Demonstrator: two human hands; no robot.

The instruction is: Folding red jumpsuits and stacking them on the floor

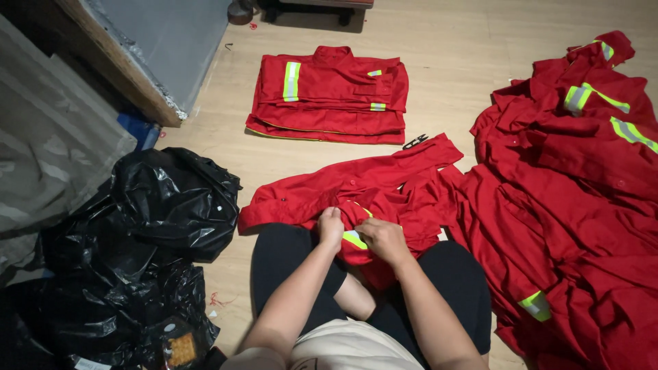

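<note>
I sit on the floor with a red work jacket (356,185) spread across my lap and the boards in front of me. My left hand (330,225) and my right hand (384,238) both pinch a bunched part of that jacket, at a yellow-green reflective strip (354,238). The two hands are close together, fingers closed on the cloth. A small black tool, perhaps scissors (415,142), lies on the floor just beyond the jacket's far sleeve.
A neat folded stack of red jackets (329,96) lies ahead. A loose heap of red garments (576,192) fills the right side. Black plastic bags (137,253) sit at the left, by a wooden-edged panel (130,68). Pale wood floor (445,41) lies beyond.
</note>
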